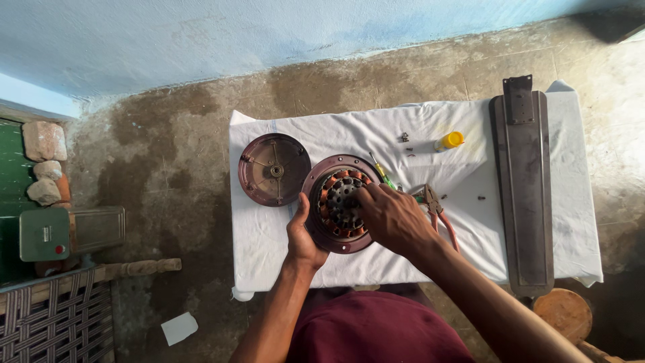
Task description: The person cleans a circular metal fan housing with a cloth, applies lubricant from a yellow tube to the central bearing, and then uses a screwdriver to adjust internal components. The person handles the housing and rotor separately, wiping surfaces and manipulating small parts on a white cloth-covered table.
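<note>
A round dark-red fan motor housing (322, 176) lies on a white cloth (430, 175), its copper windings and dark toothed core facing up. My left hand (304, 235) grips its lower left rim. My right hand (393, 216) rests over the right side of the core, fingers curled onto it. A matching dark-red motor cover (274, 169) lies open side up just to the left, touching the housing.
Red-handled pliers (440, 214) and a green-handled screwdriver (383, 173) lie right of the housing. A small yellow-capped bottle (449, 140) and loose screws (405, 138) sit farther back. A long dark fan blade (524, 188) lies along the cloth's right side. Stones and a green metal box (70, 232) stand at left.
</note>
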